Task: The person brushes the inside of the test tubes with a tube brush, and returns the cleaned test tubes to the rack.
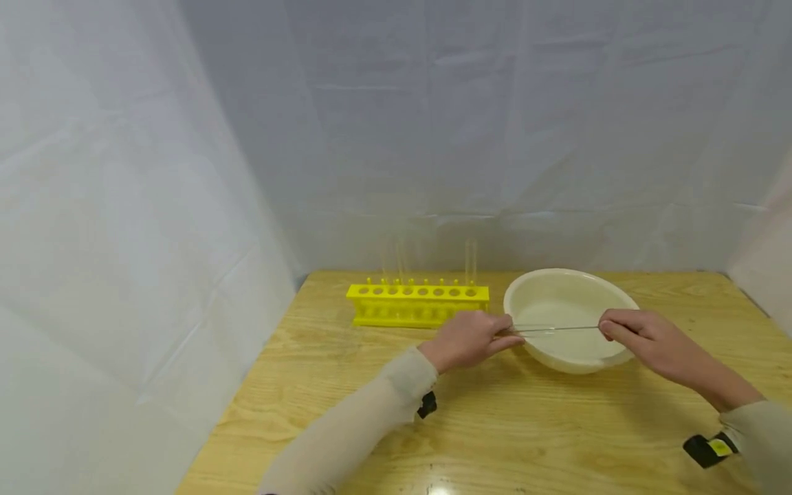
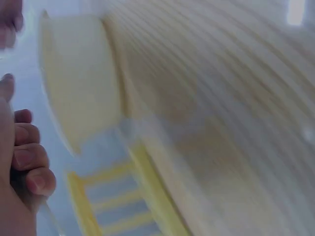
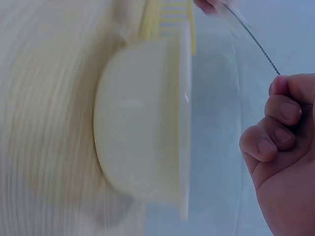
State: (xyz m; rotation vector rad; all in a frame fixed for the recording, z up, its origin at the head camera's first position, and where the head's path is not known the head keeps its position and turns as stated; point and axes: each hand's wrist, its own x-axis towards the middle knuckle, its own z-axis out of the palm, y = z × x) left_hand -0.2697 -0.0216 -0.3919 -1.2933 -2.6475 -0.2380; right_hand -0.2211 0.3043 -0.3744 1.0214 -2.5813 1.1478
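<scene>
At the lower right of the frame, the right hand [image 1: 652, 344] pinched a thin twisted wire [image 1: 578, 328] between thumb and forefinger. It ran leftward above the cream bowl [image 1: 575, 366] to the left hand [image 1: 471, 338], just right of lower centre, whose fingers gripped a faint clear tube [image 1: 535, 326]. A yellow rack [image 1: 421, 293] stood near mid-frame.
</scene>
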